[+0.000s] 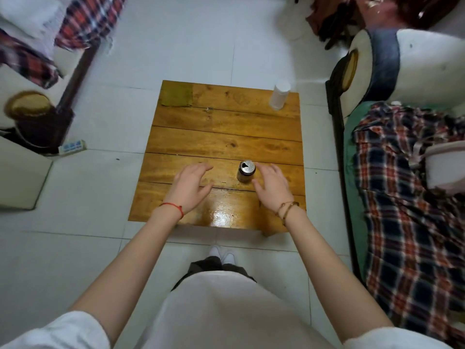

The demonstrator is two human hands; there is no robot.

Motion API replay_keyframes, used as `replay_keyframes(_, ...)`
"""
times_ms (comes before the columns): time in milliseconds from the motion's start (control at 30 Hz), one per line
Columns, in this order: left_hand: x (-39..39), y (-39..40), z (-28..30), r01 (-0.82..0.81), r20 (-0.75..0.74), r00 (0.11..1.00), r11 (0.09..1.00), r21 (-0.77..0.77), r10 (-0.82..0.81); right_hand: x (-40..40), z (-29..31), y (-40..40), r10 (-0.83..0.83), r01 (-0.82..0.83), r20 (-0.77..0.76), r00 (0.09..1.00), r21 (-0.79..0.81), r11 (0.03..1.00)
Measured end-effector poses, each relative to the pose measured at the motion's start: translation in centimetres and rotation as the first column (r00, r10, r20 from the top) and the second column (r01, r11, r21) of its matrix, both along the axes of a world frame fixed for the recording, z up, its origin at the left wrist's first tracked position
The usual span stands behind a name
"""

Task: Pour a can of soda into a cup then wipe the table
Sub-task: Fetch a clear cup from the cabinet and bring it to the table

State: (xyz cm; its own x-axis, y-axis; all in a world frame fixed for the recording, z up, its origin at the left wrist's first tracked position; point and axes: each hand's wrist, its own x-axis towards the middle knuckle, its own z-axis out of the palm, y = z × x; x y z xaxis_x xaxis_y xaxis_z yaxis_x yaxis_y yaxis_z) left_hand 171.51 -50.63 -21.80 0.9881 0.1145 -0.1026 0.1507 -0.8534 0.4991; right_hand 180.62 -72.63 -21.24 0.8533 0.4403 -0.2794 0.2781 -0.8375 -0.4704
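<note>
Head view, hands point(230, 187) spread beside can point(246, 171), cup point(279, 94) perhaps at table point(221, 144) edge.

The person wears a pale, off-white top point(216, 311) with short white sleeves point(63, 331) that end above the elbows, leaving both forearms bare. A thin red string bracelet point(173, 207) circles the left wrist behind the left hand point(190, 186). The right wrist, behind the right hand point(273, 186), carries 2 slim strands of brown beads point(286, 209). Below the hem of the top show dark trousers point(214, 264), and beneath them 2 white shoe tips point(222, 254) side by side.
</note>
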Motion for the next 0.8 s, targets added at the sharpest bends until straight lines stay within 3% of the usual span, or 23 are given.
replay_keyframes(467,-11.2,2.0,6.6,-0.204,0.051,0.977,0.977,-0.058,0.207,-5.6,5.7,2.2,0.163,-0.169,0.083,0.983,0.077,0.983)
replay_keyframes(800,-22.2,6.6,9.1,-0.524,0.094,0.847,0.851,-0.023,0.524,-10.0,8.3,11.3,0.438,-0.457,0.167,0.883,0.1,0.884)
